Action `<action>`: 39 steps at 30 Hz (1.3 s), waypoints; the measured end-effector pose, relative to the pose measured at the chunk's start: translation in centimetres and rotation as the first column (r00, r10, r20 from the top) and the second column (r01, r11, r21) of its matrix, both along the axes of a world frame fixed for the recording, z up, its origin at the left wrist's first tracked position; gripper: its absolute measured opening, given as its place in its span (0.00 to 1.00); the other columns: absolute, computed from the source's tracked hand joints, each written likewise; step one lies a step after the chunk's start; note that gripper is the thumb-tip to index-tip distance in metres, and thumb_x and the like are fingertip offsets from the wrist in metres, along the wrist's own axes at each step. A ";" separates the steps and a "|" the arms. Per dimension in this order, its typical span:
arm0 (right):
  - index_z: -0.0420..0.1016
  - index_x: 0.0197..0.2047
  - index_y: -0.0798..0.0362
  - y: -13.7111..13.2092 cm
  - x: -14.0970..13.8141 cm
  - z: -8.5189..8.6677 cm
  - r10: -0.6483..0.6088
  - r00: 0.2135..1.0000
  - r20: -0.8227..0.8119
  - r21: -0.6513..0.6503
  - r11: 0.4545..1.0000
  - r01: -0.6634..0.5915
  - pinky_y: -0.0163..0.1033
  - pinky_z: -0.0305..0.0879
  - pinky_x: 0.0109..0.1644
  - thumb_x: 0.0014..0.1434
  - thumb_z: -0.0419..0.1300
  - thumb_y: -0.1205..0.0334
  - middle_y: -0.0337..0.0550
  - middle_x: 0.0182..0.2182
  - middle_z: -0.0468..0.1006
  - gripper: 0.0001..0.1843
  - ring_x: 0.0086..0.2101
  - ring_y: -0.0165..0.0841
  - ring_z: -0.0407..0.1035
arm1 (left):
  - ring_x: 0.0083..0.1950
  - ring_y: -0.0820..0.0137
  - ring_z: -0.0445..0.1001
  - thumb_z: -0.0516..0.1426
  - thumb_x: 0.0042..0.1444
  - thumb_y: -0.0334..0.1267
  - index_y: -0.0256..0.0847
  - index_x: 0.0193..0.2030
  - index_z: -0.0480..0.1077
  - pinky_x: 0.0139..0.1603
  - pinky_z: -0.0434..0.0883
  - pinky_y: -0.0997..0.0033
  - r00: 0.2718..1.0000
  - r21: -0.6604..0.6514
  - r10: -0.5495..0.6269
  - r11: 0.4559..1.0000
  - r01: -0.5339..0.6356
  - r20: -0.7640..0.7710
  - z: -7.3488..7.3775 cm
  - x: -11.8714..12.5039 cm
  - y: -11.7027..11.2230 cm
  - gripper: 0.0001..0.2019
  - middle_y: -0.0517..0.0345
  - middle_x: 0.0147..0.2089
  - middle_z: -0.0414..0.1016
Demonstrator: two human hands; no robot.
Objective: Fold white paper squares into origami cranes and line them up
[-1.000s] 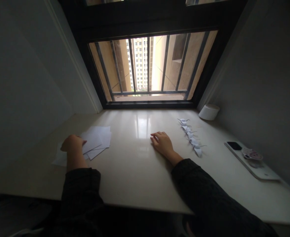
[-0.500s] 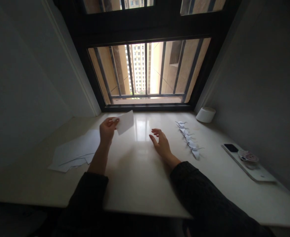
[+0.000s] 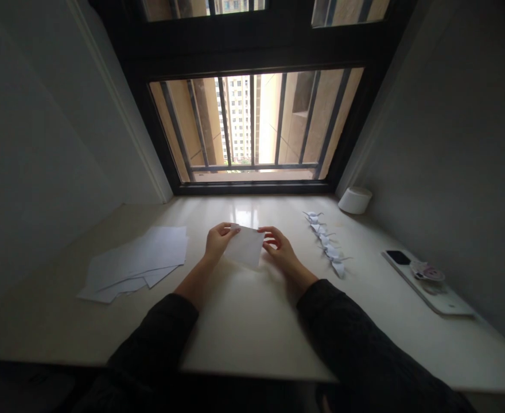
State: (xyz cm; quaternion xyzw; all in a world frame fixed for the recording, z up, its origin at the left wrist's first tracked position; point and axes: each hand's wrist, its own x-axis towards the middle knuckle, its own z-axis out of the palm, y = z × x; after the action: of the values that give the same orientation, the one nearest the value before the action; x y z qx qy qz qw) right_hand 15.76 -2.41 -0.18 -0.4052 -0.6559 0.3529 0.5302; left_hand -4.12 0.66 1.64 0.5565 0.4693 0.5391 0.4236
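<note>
A small square sheet of white paper (image 3: 245, 246) is held up between my hands, above the middle of the pale sill. My left hand (image 3: 218, 240) pinches its upper left corner between thumb and fingers. At the upper right corner, my right hand (image 3: 279, 246) grips the edge with its fingertips. To the left lies a loose stack of white paper sheets (image 3: 136, 261), overlapping and fanned. Several folded paper cranes (image 3: 326, 244) stand in a slanting row to the right of my right hand.
A white cylindrical object (image 3: 354, 201) lies near the right wall. A phone (image 3: 427, 287) with a cartoon-patterned grip on its back rests by the right edge. A dark-framed window (image 3: 252, 186) with outside bars closes off the far side of the sill (image 3: 252, 327).
My left hand has brought the paper sheet right and down from the left side to the middle. My right hand, open and apart before, has closed on the sheet's other edge.
</note>
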 end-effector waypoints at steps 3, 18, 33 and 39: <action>0.74 0.44 0.48 0.2 0.4 -0.2 0.072 0.996 0.056 0.034 0.997 -0.074 0.42 0.68 0.45 0.48 0.58 0.66 0.45 0.49 0.71 0.18 0.46 0.36 0.68 | 0.31 0.66 0.76 0.64 0.42 0.50 0.38 0.39 0.74 0.29 0.68 0.73 0.998 -0.005 -0.008 1.000 0.008 -0.059 -0.2 0.4 0.0 0.20 0.50 0.33 0.79; 0.79 0.43 0.52 1.1 0.8 -1.1 0.097 0.981 -0.167 -0.180 0.975 -0.127 0.34 0.62 0.32 0.47 0.59 0.61 0.40 0.30 0.77 0.19 0.28 0.29 0.67 | 0.32 0.67 0.76 0.63 0.43 0.53 0.39 0.52 0.69 0.29 0.68 0.74 0.999 -0.053 0.009 0.999 -0.007 0.047 -0.5 0.3 -0.2 0.30 0.50 0.35 0.79; 0.79 0.39 0.53 1.3 1.1 -0.4 -0.202 0.886 -0.416 -0.249 0.963 0.102 0.38 0.64 0.35 0.41 0.67 0.54 0.44 0.32 0.79 0.19 0.31 0.32 0.69 | 0.32 0.69 0.74 0.63 0.44 0.50 0.40 0.56 0.64 0.34 0.70 0.72 0.999 0.010 -0.032 0.999 0.032 -0.004 0.1 0.8 -1.2 0.33 0.56 0.29 0.78; 0.76 0.45 0.51 1.3 1.3 -0.4 -0.239 0.892 -0.384 -0.201 0.964 0.172 0.37 0.62 0.33 0.40 0.69 0.53 0.36 0.23 0.75 0.26 0.26 0.29 0.66 | 0.33 0.66 0.75 0.63 0.43 0.51 0.38 0.41 0.75 0.30 0.68 0.73 0.993 0.007 0.086 0.996 -0.086 -0.084 0.0 0.4 -1.0 0.22 0.51 0.32 0.79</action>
State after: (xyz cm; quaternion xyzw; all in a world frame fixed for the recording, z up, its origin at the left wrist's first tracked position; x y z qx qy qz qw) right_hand 17.04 -1.10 -0.62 -0.4322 -0.4542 0.4230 0.6542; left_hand -3.73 -0.31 1.64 0.5589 0.5094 0.5335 0.3789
